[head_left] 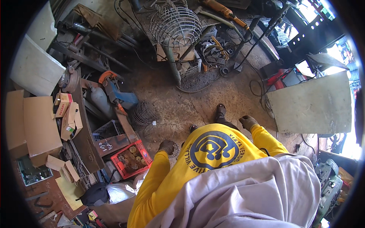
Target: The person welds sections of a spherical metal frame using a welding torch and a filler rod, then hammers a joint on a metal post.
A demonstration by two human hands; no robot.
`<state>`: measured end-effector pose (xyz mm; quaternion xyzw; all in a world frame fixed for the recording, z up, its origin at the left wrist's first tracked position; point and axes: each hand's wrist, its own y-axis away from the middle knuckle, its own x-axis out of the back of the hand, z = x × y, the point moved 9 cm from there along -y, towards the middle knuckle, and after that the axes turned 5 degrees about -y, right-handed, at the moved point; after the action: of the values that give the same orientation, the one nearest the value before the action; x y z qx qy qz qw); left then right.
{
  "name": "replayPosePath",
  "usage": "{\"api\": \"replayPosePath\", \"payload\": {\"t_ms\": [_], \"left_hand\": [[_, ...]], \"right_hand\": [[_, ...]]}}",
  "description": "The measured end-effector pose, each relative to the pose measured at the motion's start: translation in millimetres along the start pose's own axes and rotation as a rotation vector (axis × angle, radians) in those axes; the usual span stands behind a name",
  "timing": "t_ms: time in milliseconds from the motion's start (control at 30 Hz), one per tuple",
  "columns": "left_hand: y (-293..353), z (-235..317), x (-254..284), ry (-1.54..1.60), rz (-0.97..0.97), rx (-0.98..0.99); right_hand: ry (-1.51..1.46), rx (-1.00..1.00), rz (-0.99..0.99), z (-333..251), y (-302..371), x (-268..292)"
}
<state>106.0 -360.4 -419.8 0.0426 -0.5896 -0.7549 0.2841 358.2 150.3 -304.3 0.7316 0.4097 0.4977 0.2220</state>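
My left hand [166, 146], in a dark glove, hangs low at my left side with its fingers curled in. Right beside it shows part of a round wire piece [175, 149]; whether the fingers grip this is hard to make out. On my other side, my right hand [248, 122], also gloved, hangs away from the body with loosely bent fingers and nothing visible in it. A stack of round wire rings [145, 113] stands on the floor ahead of my left hand.
A wire-grille frame [178, 26] stands on a metal-legged table ahead. To the left are a red crate [131, 159] of round parts, a grey gas cylinder [100, 99] and cardboard boxes [40, 121]. A pale board [311, 104] lies at right, with cables [258, 89] on the floor nearby.
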Motion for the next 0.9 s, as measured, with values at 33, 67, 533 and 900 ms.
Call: {"api": "replayPosePath", "payload": {"t_ms": [33,67,533,900], "left_hand": [[-1,0,1,0.006,0.012,0.006],[-1,-1,1,0.012,0.024,0.014],[-30,26,8,-0.375,0.046,-0.234],[93,152,10,-0.156,0.162,-0.064]], "right_hand": [[0.002,0.001,-0.009,1,-2,0],[0.003,0.002,-0.018,2,-3,-1],[-0.029,-0.023,-0.092,20,-49,0],[-0.189,0.056,-0.065,-1,-98,15]]}}
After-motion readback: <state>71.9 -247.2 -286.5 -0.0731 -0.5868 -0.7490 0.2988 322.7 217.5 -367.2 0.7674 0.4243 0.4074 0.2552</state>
